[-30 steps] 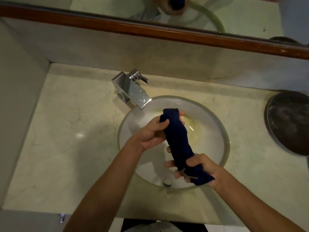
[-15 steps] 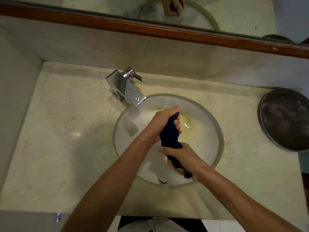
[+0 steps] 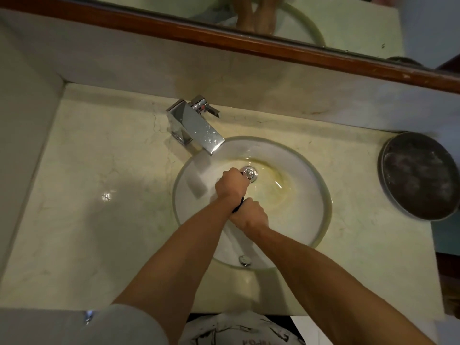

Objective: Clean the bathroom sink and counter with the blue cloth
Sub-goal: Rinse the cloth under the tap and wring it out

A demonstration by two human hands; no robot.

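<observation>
Left hand [image 3: 230, 185] and right hand [image 3: 251, 215] fisted around dark blue cloth [image 3: 238, 206], mid-bowl of round white sink [image 3: 308, 195]; pale marble counter [image 3: 99, 195] lies bare to the left.

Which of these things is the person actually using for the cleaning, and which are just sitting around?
In use:
- blue cloth, almost hidden, gripped by both the left hand and the right hand
- sink
- counter

Just sitting around:
- faucet
- round dark pan at the counter's right end
- mirror above

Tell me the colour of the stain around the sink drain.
Yellowish stain, seen in the head view.
</observation>
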